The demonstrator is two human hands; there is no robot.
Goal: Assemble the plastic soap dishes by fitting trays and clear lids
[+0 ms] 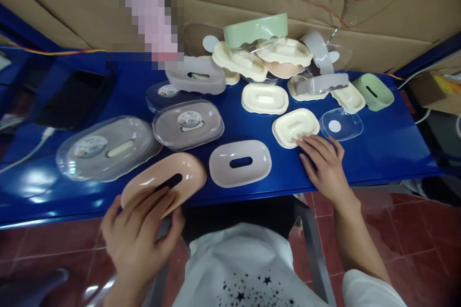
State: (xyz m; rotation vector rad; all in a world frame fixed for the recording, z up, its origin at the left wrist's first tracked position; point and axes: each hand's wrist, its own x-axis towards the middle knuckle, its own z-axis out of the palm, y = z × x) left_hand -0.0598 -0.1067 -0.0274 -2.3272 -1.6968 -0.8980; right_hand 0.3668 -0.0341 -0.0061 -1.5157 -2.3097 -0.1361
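Note:
My left hand (139, 232) grips a peach oval soap dish (190, 168) with a dark slot, thumb at the near side and fingers over the top, at the table's front edge. Right of it lies a pale lilac slotted dish (219, 168). My right hand (326, 163) rests with fingers stretched out, fingertips touching the near edge of a cream oval piece (288, 122). Just beyond those fingers is a clear oval lid (351, 124) with a round white sticker. Another cream piece (264, 99) lies farther back.
Two grey covered dishes (115, 146) (201, 115) with labels sit on the left of the blue table (201, 220). Behind, cream, green and grey parts are piled, with a green box (288, 29) on top. A green slotted box (376, 91) stands right; a dark phone-like object (74, 98) lies left.

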